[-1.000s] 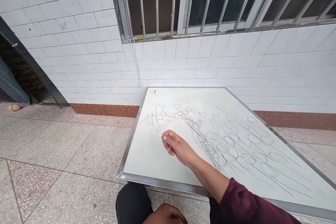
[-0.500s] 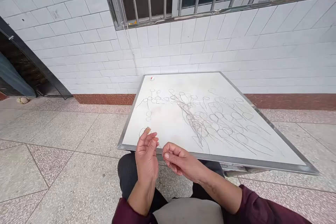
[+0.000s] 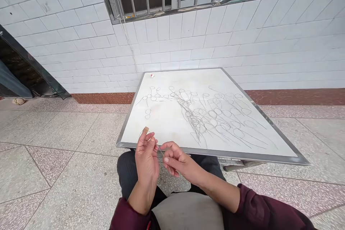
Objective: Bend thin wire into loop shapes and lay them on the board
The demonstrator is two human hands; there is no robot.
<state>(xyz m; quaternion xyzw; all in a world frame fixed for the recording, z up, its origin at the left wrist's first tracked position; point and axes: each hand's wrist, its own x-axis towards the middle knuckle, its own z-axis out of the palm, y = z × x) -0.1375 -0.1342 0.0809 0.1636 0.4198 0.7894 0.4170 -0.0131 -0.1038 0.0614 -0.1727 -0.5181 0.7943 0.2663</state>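
Between my hands runs a thin looped wire, over the near edge of a white table. My left hand pinches it between thumb and fingers, palm turned up, with a tan wrap on one fingertip. The wire's far end curves behind that hand. My right hand pinches the other part of the wire between thumb and index finger, a little lower and to the right. Many similar dark looped wires lie on the table, tangled in the middle and spread out toward the right. Two small loops lie apart at the left.
The white table has a grey metal rim. A small white and red object lies at its far left corner. Behind it stand a white tiled wall and a barred window. My knees are under the near edge.
The index finger of my right hand has lifted and stretched out from the wire, and more of the wire shows between my hands. The whole view has shifted slightly.
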